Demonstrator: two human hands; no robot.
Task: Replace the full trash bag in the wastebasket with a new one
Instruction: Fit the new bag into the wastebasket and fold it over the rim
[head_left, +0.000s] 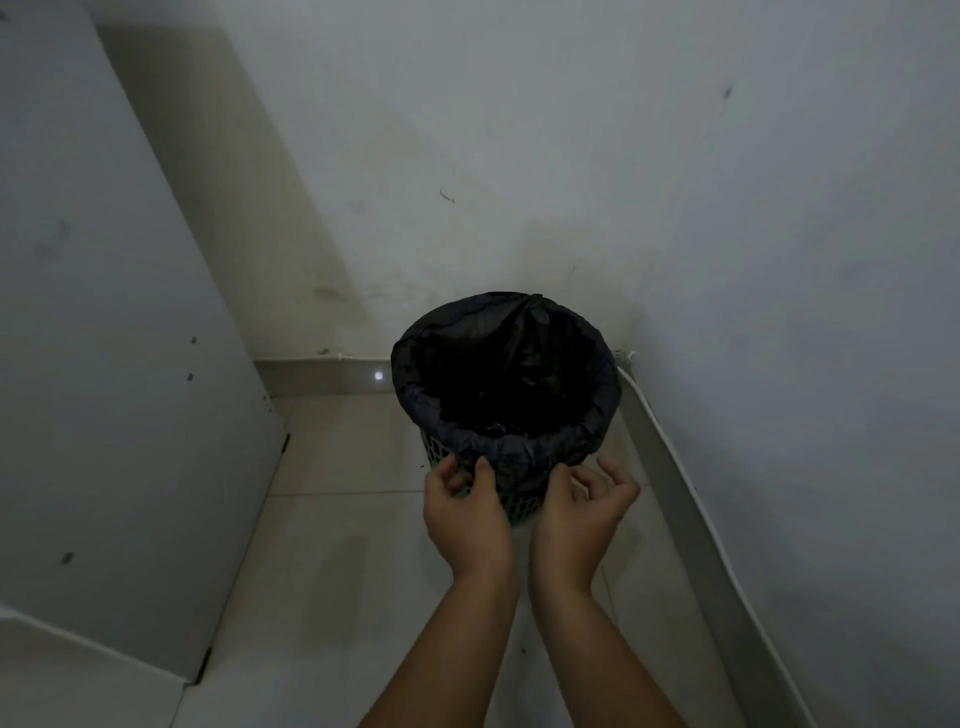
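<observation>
A: What surrounds the wastebasket (511, 506)?

B: It stands on pale glossy floor tiles (332, 545) in a corner. A scuffed white wall (519, 156) is behind it, and a white cable (691, 499) runs along the skirting on the right, close to the basket's side. A flat white panel (104, 364) stands to the left, well apart.

A: And the bag?

B: A black trash bag (530, 447) lines the basket, thin crinkled plastic folded down over the round rim, with a gathered fold at the far edge. The basket is green plastic lattice, showing only below the bag's overhang.

A: The hands?

B: The left hand (460, 512) pinches the bag's overhang at the near rim, thumb and fingers curled round the plastic. The right hand (584, 506) is just beside it, fingers loosely curled; I cannot tell whether it grips the bag.
</observation>
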